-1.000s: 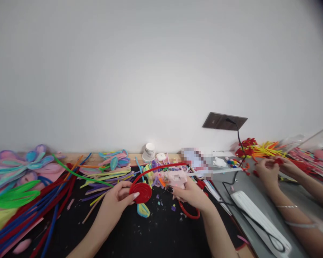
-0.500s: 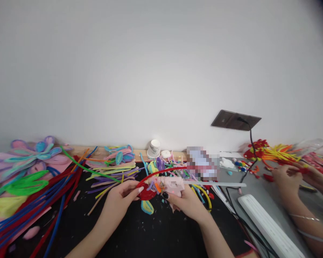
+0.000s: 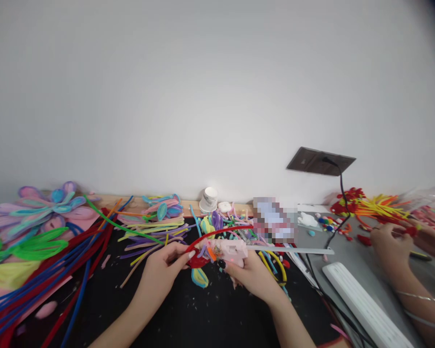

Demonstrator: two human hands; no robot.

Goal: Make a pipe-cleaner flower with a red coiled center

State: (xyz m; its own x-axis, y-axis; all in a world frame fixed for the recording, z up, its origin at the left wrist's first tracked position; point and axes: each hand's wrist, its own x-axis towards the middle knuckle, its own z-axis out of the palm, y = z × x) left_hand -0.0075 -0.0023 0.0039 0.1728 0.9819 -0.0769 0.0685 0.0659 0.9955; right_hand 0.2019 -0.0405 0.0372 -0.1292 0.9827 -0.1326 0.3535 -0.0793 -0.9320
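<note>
The red coil [image 3: 195,261] sits over the middle of the black table [image 3: 181,319], pinched between the fingers of your left hand [image 3: 165,266]. Your right hand [image 3: 257,276] has its fingers wrapped around a pink tool [image 3: 235,248], its nose overlapping the coil; you can't tell whether they touch. Just below the coil lies a yellow-and-blue loop [image 3: 200,278]. Farther out, a paper cup [image 3: 209,199] stands by the wall [image 3: 188,96], and a white power strip [image 3: 364,304] lies to your right.
</note>
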